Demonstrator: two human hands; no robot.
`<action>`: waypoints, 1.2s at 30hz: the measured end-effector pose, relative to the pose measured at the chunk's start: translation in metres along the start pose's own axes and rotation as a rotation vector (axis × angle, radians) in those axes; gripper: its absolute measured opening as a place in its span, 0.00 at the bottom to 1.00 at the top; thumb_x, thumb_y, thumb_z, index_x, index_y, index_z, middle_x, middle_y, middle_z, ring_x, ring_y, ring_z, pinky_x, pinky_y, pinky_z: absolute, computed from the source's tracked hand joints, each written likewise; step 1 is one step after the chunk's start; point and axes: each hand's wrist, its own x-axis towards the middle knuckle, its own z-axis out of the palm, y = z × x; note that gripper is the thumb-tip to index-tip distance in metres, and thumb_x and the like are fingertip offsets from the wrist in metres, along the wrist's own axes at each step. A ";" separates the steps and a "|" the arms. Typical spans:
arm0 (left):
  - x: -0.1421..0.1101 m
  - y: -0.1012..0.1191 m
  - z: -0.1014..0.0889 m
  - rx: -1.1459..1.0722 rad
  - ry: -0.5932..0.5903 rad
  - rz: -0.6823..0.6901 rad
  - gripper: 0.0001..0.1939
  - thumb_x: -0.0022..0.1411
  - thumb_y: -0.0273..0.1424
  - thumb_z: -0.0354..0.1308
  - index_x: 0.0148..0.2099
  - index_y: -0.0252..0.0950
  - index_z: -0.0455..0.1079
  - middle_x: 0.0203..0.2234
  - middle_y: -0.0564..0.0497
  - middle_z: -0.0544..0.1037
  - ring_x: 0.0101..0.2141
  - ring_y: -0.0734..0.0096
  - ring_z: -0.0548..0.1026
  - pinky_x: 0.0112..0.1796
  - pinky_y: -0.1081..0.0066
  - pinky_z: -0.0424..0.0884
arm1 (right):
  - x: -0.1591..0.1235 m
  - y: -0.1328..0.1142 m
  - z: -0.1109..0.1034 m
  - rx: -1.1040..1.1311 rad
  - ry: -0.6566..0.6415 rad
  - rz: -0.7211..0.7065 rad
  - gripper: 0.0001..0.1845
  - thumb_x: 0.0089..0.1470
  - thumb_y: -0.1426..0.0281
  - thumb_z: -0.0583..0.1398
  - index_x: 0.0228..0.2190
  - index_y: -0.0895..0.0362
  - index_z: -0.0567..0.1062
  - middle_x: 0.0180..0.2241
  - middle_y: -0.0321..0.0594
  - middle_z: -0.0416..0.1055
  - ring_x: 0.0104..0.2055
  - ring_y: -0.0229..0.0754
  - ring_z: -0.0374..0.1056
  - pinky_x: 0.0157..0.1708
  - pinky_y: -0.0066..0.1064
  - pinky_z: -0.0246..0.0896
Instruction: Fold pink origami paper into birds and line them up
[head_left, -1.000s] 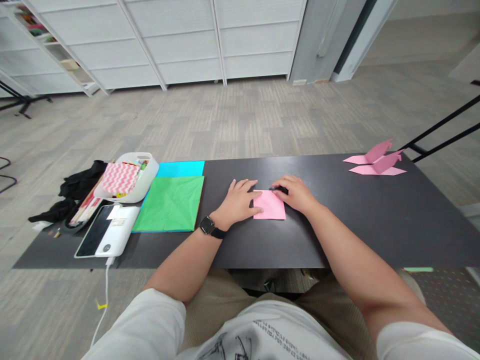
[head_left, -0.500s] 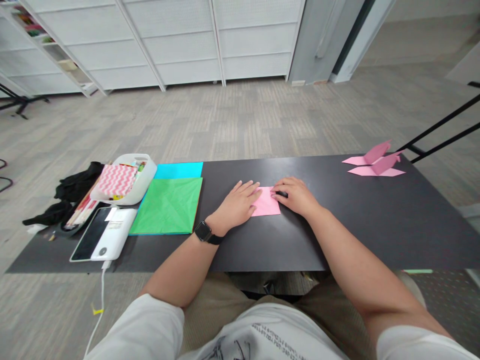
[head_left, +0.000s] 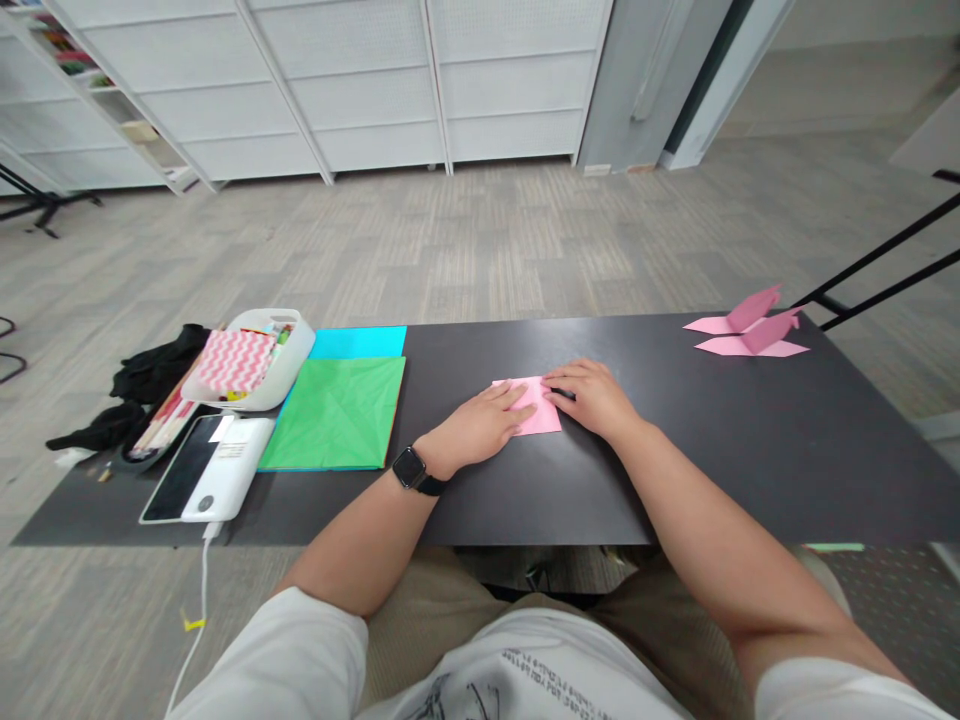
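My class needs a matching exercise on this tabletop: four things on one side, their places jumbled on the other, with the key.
Things:
1. pink paper
2. green sheet
3. folded pink birds
4. zigzag-patterned item

Places:
A. near the far right corner of the table
B. resting on the white basket
C. under the left hand
D. overlapping a blue sheet

Pairs: 1-C, 2-D, 3-A, 4-B

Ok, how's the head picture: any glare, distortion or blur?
Head view: a soft sheen on the table below the pink paper, whose outer edges read clearly; head view: the white panels slant, likely from a wide lens and tilt; head view: shirt lettering too soft to read reliably.
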 end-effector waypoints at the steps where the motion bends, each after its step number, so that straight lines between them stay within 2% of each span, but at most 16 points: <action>1: 0.000 0.000 0.000 0.018 0.004 -0.006 0.24 0.78 0.32 0.51 0.73 0.43 0.68 0.76 0.44 0.61 0.76 0.55 0.58 0.75 0.53 0.55 | 0.000 -0.001 0.000 -0.014 -0.002 0.002 0.13 0.68 0.61 0.64 0.49 0.44 0.87 0.52 0.41 0.84 0.53 0.56 0.74 0.53 0.53 0.63; 6: -0.001 0.002 -0.005 0.079 0.033 -0.072 0.20 0.77 0.37 0.55 0.66 0.45 0.75 0.72 0.45 0.69 0.70 0.51 0.68 0.72 0.49 0.60 | 0.002 -0.009 0.002 -0.083 -0.008 -0.002 0.14 0.70 0.61 0.63 0.50 0.47 0.86 0.54 0.39 0.83 0.54 0.55 0.73 0.55 0.51 0.62; 10: 0.004 0.007 -0.010 0.054 0.115 -0.178 0.17 0.79 0.42 0.54 0.54 0.44 0.82 0.63 0.48 0.79 0.65 0.53 0.74 0.69 0.47 0.65 | 0.005 -0.017 0.005 -0.117 0.010 0.006 0.13 0.70 0.61 0.63 0.49 0.48 0.87 0.53 0.39 0.84 0.53 0.54 0.72 0.54 0.52 0.61; 14: 0.014 0.007 -0.007 0.024 0.213 -0.265 0.14 0.74 0.42 0.62 0.43 0.38 0.81 0.55 0.45 0.84 0.57 0.53 0.79 0.69 0.43 0.63 | 0.007 -0.021 0.006 -0.124 0.032 -0.004 0.11 0.69 0.62 0.64 0.46 0.49 0.87 0.52 0.38 0.84 0.53 0.54 0.72 0.55 0.51 0.59; 16: 0.019 0.005 -0.002 -0.006 0.238 -0.213 0.11 0.72 0.38 0.65 0.41 0.35 0.79 0.58 0.43 0.81 0.61 0.52 0.76 0.71 0.47 0.61 | 0.007 -0.022 0.005 -0.120 0.048 -0.028 0.10 0.68 0.63 0.65 0.44 0.49 0.87 0.52 0.38 0.84 0.54 0.54 0.71 0.56 0.51 0.58; 19: 0.024 -0.001 0.007 -0.080 0.220 -0.119 0.08 0.72 0.33 0.63 0.48 0.34 0.78 0.67 0.40 0.74 0.71 0.51 0.67 0.73 0.51 0.60 | 0.008 -0.020 0.004 -0.099 0.042 -0.052 0.10 0.69 0.64 0.64 0.41 0.48 0.87 0.50 0.39 0.84 0.53 0.54 0.71 0.56 0.50 0.58; 23: 0.022 -0.006 0.015 -0.114 0.180 -0.120 0.21 0.76 0.32 0.57 0.67 0.35 0.71 0.70 0.40 0.71 0.72 0.52 0.66 0.72 0.49 0.62 | 0.007 -0.014 0.003 -0.066 0.009 -0.047 0.11 0.69 0.62 0.64 0.43 0.48 0.87 0.49 0.39 0.84 0.53 0.53 0.71 0.55 0.50 0.58; 28: 0.019 -0.008 0.014 -0.105 0.145 -0.085 0.22 0.77 0.34 0.55 0.70 0.38 0.70 0.71 0.40 0.69 0.72 0.51 0.64 0.72 0.46 0.59 | 0.002 -0.010 -0.002 -0.045 -0.038 -0.055 0.12 0.67 0.60 0.65 0.48 0.46 0.86 0.54 0.39 0.83 0.56 0.54 0.72 0.58 0.51 0.59; 32: 0.017 -0.008 0.010 -0.099 0.124 -0.072 0.24 0.77 0.35 0.56 0.71 0.39 0.68 0.72 0.41 0.67 0.73 0.52 0.63 0.72 0.45 0.59 | -0.003 -0.011 -0.008 -0.054 -0.096 -0.065 0.17 0.65 0.60 0.67 0.53 0.46 0.84 0.59 0.40 0.80 0.60 0.56 0.71 0.61 0.54 0.59; 36: 0.016 -0.007 0.008 -0.097 0.112 -0.070 0.24 0.76 0.34 0.56 0.71 0.39 0.67 0.73 0.42 0.66 0.73 0.50 0.63 0.73 0.45 0.58 | -0.008 -0.014 -0.013 -0.045 -0.156 -0.055 0.24 0.61 0.57 0.69 0.58 0.44 0.81 0.63 0.40 0.77 0.64 0.59 0.68 0.68 0.63 0.53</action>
